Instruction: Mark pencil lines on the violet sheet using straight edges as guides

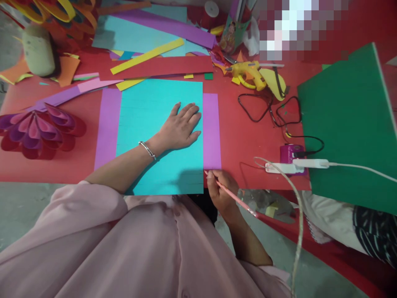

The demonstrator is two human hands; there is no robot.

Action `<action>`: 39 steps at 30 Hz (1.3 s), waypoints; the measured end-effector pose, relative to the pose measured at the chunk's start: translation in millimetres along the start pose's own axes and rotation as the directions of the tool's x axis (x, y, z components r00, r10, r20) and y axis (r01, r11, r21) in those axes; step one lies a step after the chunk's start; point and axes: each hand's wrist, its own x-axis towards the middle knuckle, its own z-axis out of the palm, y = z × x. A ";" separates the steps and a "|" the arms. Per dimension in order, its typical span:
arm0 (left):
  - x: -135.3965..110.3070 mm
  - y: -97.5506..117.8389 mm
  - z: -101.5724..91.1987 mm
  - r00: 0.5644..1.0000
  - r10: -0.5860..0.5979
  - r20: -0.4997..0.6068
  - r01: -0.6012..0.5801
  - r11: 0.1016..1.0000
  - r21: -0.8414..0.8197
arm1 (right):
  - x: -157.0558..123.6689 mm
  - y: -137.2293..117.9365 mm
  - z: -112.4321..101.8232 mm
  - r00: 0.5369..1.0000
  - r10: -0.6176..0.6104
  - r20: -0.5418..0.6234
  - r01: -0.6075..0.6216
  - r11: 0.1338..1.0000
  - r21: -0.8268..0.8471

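My left hand (181, 126) lies flat, fingers spread, on a turquoise paper sheet (149, 124) near its right edge. That sheet rests on a purple sheet (107, 128) whose strips show on both sides, all on a red board (62, 165). My right hand (221, 191) is closed round a pink pencil (232, 195). The pencil tip touches the near right corner of the turquoise sheet, by the purple strip. A silver bracelet sits on my left wrist.
A purple-and-pink paper flower (37, 130) lies at the left. Yellow glue gun (248, 74) and black cable (273, 111) sit at back right, a white power strip (294, 165) nearer. A green sheet (347, 124) covers the right. Paper strips and scraps crowd the back.
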 end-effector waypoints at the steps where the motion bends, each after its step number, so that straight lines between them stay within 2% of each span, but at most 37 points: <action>1: 0.0 -0.1 0.1 1.000 -0.002 -0.003 0.002 1.000 -0.011 | 0.1 0.0 0.0 1.000 0.006 0.003 -0.006 1.000 -0.006; 12: 0.0 -0.3 0.3 1.000 -0.006 0.011 0.006 1.000 -0.001 | -0.8 4.1 2.3 0.992 0.126 0.016 -0.127 0.990 0.055; 17: -0.2 -0.1 1.4 1.000 -0.009 -0.005 0.009 1.000 -0.017 | -1.8 4.9 2.7 0.991 0.134 0.003 -0.134 0.989 0.056; 21: 0.3 0.5 0.3 1.000 -0.010 0.005 0.010 1.000 -0.002 | 0.6 4.0 2.6 0.994 0.107 0.023 -0.107 0.994 0.027; 33: -1.2 0.6 0.2 1.000 0.011 0.000 -0.011 1.000 0.011 | -1.3 3.6 4.1 0.999 0.016 -0.048 -0.018 0.999 -0.028; 39: -1.1 0.0 1.1 0.999 0.025 -0.023 -0.024 0.999 0.030 | 3.7 1.3 11.7 0.990 -0.131 -0.060 0.124 0.986 -0.110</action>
